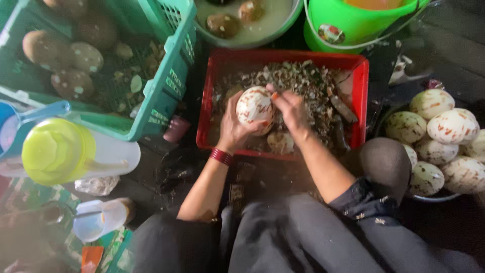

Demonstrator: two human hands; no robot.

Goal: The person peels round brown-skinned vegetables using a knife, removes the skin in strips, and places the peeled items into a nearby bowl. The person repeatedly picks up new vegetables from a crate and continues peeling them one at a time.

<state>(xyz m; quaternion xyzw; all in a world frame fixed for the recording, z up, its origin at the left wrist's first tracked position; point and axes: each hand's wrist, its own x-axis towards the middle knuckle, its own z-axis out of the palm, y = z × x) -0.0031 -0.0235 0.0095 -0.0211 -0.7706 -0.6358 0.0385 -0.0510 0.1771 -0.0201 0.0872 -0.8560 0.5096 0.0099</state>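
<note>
Left hand point(233, 129) grip cups peeled fruit point(255, 107), round, whitish, orange-streaked; right hand point(290, 108) fingertips pinch its top.

A floor-level produce-peeling workspace, likely a market or home yard: a red plastic crate point(359, 101) held peelings, beside a teal slatted plastic basket point(166, 76) and a green plastic bucket point(353, 25).

A tray point(360, 91) of peelings sits in the middle, with both hands point(262, 119) holding a peeled fruit point(255, 107) over it. A crate point(166, 76) of unpeeled fruit stands to its left, a bowl point(422, 197) of peeled fruit to its right, and a basin point(252, 38) and bucket point(353, 25) behind it.
</note>
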